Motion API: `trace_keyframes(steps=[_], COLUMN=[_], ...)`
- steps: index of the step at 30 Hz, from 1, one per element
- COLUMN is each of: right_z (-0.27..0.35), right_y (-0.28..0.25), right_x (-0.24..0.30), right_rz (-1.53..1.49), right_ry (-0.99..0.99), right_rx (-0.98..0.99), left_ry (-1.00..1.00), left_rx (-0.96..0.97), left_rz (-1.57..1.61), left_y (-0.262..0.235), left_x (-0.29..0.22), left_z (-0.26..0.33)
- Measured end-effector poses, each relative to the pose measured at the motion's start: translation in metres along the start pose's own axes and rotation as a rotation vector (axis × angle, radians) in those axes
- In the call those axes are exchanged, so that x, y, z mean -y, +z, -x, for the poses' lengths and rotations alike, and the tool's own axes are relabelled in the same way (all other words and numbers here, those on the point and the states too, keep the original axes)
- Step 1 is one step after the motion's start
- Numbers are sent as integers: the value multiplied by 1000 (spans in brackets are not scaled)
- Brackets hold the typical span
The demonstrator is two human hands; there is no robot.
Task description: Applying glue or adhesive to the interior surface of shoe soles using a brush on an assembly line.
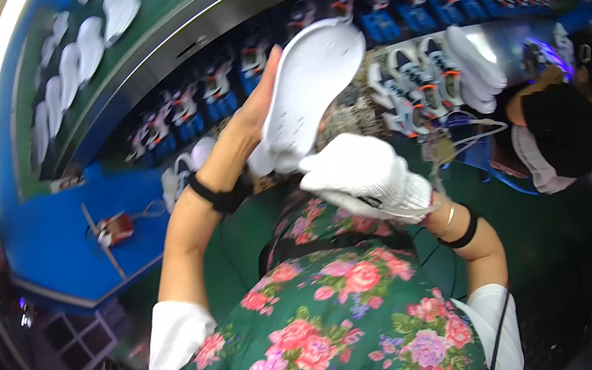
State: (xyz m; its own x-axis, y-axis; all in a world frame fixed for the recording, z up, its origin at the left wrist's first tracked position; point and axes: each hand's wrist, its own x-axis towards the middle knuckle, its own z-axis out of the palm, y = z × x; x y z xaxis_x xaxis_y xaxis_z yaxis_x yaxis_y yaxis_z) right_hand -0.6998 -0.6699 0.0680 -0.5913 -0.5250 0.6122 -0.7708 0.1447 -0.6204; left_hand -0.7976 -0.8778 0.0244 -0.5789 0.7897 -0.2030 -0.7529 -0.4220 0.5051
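Observation:
A white shoe sole (314, 72) is raised in front of me, tilted, its broad end up and to the right. My left hand (265, 98) is bare and closed around it, thumb along the left edge and most fingers hidden behind. Just below the sole's lower end is my right hand (359, 176) in a white knitted glove. Its fingers are curled toward the sole; what they hold, if anything, is hidden. I cannot tell whether the glove touches the sole.
Several shoe uppers (417, 77) and white soles (476, 69) lie at the right of the bench. Shoes line a rack behind. More white soles (91, 47) rest on the upper left shelf. A blue table (46, 235) stands left; a person in a black cap (567, 124) sits right.

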Motion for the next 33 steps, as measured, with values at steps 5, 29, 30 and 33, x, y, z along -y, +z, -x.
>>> trace_keyframes(steps=[5,29,30,33], right_z=[-10,-8,-8,-7], right_y=[-17,-23,-29,-39], right_x=[-5,3,1,4], right_rz=[-258,12,17,107], right_ry=[259,129,84,185], right_rx=[-72,-393,-367,-336], left_ry=[42,451,504,425], left_rx=[-254,-257,-187,-161], left_rz=[10,401,403,495], left_y=[31,5,-6,-12], left_x=[-3,78,86,100], left_z=[7,51,52,45])
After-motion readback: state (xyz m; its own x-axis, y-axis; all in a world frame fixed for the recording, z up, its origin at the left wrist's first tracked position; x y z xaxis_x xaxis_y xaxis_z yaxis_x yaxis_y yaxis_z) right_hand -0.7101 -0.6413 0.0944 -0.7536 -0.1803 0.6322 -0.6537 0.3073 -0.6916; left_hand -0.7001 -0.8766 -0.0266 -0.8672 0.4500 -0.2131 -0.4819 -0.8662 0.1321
